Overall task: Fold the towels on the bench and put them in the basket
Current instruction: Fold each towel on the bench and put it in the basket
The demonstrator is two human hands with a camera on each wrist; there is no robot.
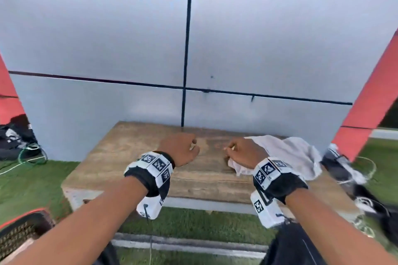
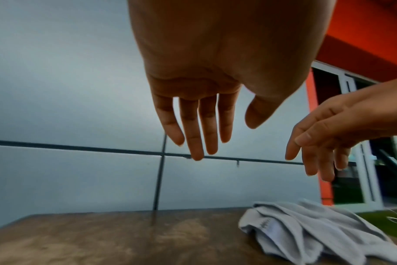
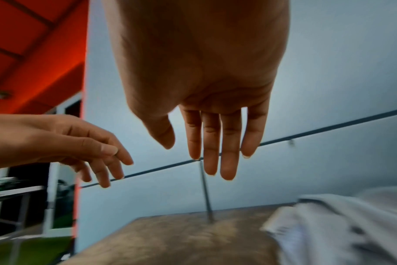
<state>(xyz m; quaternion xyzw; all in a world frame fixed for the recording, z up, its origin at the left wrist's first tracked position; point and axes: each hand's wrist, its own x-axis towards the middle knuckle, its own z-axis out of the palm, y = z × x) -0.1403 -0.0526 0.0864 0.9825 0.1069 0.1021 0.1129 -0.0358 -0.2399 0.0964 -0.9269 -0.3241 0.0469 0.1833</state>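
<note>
Bench (image 1: 133, 153): crumpled towel (image 1: 297, 155), small unreadable mark. Left hand (image 1: 181, 149) and right hand (image 1: 243, 153) above it, fingers loose, empty.

- Outdoor spot beside a building, on green turf (image 1: 32, 180).
- Grey panelled wall (image 1: 129, 38) with dark seams, flanked by red panels (image 1: 370, 101).
- Weathered wooden bench (image 1: 133, 157) against the wall; glazed doors (image 2: 363, 161) nearby.

i see a crumpled white cloth towel (image 1: 295, 153) on the weathered brown wooden tabletop (image 1: 133, 148). behind it a pale grey panelled wall (image 1: 107, 28) crossed by dark seams, flanked by red-orange panels (image 1: 370, 101). the wrist bands (image 1: 155, 165) carry black-and-white square marker patterns. green turf (image 1: 32, 183) below.
</note>
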